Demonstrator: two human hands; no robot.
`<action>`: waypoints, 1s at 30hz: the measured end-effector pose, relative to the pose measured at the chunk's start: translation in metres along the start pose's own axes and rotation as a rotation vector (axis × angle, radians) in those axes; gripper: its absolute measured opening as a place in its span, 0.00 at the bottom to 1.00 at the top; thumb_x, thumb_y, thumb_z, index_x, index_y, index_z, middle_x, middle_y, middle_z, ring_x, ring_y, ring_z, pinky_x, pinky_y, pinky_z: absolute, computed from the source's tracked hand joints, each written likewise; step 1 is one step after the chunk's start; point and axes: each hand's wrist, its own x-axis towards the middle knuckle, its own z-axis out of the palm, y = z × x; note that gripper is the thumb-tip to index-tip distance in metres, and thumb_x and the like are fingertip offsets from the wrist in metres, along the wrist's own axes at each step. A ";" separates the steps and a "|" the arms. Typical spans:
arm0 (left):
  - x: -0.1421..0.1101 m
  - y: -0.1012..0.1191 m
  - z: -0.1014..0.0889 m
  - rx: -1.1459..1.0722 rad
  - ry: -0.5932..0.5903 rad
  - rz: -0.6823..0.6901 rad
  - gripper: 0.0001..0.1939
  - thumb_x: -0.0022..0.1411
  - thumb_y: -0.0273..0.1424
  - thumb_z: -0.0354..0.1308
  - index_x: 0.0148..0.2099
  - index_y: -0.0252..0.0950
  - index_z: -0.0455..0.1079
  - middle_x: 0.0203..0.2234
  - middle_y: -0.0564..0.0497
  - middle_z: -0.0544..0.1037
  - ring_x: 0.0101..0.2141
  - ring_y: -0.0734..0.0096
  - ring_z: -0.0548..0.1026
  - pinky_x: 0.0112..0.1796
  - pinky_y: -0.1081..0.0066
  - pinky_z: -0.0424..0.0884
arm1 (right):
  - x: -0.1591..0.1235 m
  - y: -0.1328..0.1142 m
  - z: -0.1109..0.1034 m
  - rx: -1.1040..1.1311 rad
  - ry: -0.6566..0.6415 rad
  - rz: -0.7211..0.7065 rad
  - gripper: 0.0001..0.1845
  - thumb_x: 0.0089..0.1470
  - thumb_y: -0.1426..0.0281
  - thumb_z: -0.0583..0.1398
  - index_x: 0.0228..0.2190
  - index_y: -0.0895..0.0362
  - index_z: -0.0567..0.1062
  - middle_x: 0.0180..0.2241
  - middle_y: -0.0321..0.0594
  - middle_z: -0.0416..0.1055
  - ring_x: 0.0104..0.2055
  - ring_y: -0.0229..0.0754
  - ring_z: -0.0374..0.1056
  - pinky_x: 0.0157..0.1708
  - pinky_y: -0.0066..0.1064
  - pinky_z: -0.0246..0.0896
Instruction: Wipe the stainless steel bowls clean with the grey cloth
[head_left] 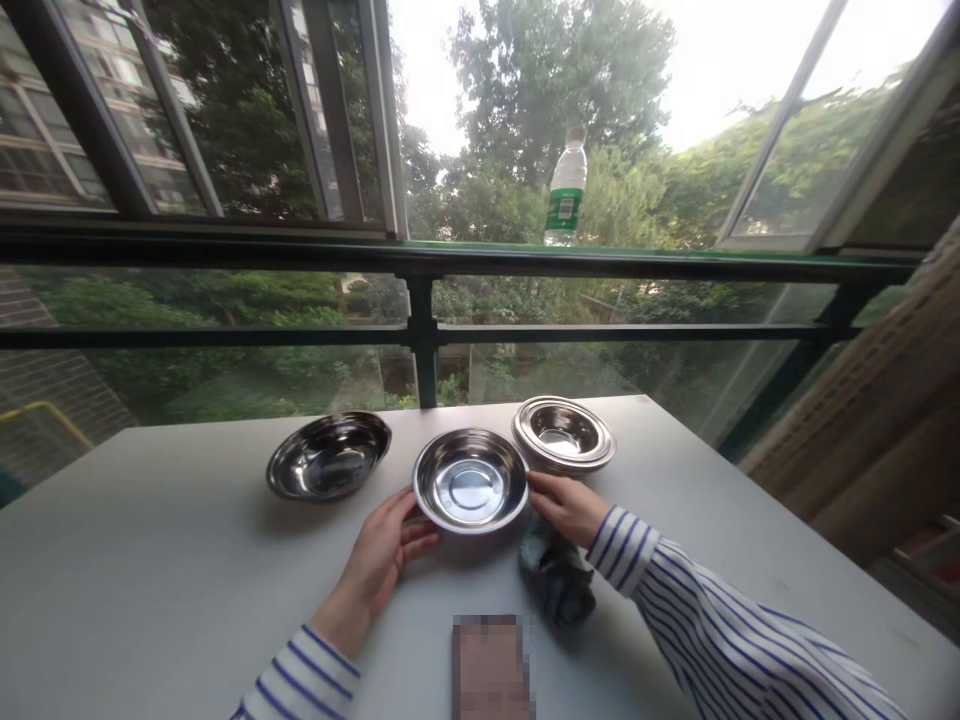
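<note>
A shiny stainless steel bowl [470, 480] sits at the middle of the white table [150, 570], and both hands hold it by the rim. My left hand [379, 560] grips its near left side with spread fingers. My right hand [566, 505] lies over its right rim. Behind my right hand stands a small stack of steel bowls [562, 433]. A single steel bowl [328, 456] rests further left, apart from my hands. A crumpled dark grey cloth [555, 578] lies just below my right hand.
A pixelated rectangular object [491, 668] lies at the table's near edge. Past the far edge runs a dark railing [424, 340] with glass panels. A green-labelled water bottle [566, 190] stands on its top bar, before open windows and trees.
</note>
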 end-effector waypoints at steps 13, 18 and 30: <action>0.009 0.013 -0.006 0.189 0.155 0.132 0.12 0.56 0.28 0.55 0.43 0.31 0.68 0.34 0.45 0.74 0.28 0.69 0.74 0.25 0.69 0.72 | -0.005 0.007 -0.017 0.105 0.172 0.023 0.15 0.50 0.65 0.56 0.36 0.59 0.77 0.33 0.45 0.76 0.36 0.47 0.71 0.39 0.37 0.64; 0.018 0.033 -0.010 0.333 0.305 0.366 0.12 0.51 0.33 0.59 0.36 0.31 0.72 0.27 0.50 0.71 0.27 0.73 0.67 0.24 0.75 0.68 | -0.007 0.021 -0.065 0.194 0.363 0.096 0.17 0.48 0.57 0.57 0.27 0.59 0.76 0.23 0.41 0.74 0.25 0.40 0.68 0.27 0.30 0.64; 0.061 0.057 0.074 0.766 -0.133 0.505 0.16 0.54 0.39 0.54 0.29 0.32 0.74 0.26 0.49 0.77 0.32 0.63 0.72 0.35 0.69 0.64 | 0.011 0.078 -0.097 0.283 0.591 0.432 0.15 0.53 0.62 0.57 0.28 0.62 0.73 0.28 0.42 0.73 0.24 0.37 0.66 0.24 0.28 0.62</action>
